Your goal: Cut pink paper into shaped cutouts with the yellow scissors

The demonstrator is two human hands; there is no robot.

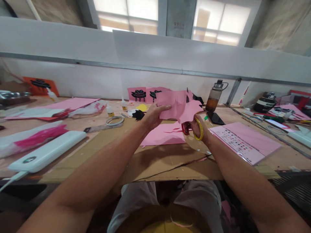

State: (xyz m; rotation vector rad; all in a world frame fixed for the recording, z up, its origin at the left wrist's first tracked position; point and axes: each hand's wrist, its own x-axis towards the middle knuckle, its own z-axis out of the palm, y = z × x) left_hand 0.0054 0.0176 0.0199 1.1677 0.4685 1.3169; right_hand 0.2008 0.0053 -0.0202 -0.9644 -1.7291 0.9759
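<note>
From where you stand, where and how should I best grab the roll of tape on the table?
Take the tape roll by its rim, from above. It lies flat on the cardboard, hole up, so fingers can pinch across the ring wall. Its near side is open; a glue bottle stands just behind, and a ruler lies right in front.

A long table (170, 168) covered with brown cardboard runs from left to right. At the near left lies a white power bank (46, 152), with a bag of pink material (36, 137) just beyond it. Farther left are pink sheets (73, 103). Toward the middle sit a roll of tape (114, 121), two small glue bottles (110, 111) and a yellow scrap (141, 107). A cut pink sheet (164, 135) lies in the centre. To the right are a black phone (215, 118), a drinking bottle (214, 96) and a pink packet with coloured stickers (245, 142). Pictures of black birds on pink (143, 94) lean against the far wall.
</note>
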